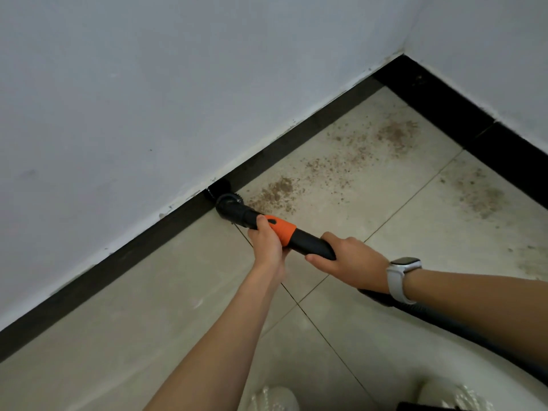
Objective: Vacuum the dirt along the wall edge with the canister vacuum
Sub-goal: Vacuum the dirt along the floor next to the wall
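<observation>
A black vacuum wand with an orange collar (pixel 281 229) points up-left toward the wall. Its round brush nozzle (pixel 223 194) sits on the tile floor against the black skirting board (pixel 139 247). My left hand (pixel 267 241) grips the wand at the orange collar. My right hand (pixel 347 259), with a white watch on the wrist, grips the black handle behind it. A black ribbed hose (pixel 415 310) runs back under my right forearm. Brown dirt (pixel 278 192) lies just right of the nozzle, with more scattered toward the corner (pixel 394 134). The canister is not in view.
White walls (pixel 148 99) meet at a corner at the upper right. A second skirting board (pixel 474 126) runs along the right wall, with another dirt patch (pixel 480 197) near it. My white shoes (pixel 272 398) show at the bottom edge.
</observation>
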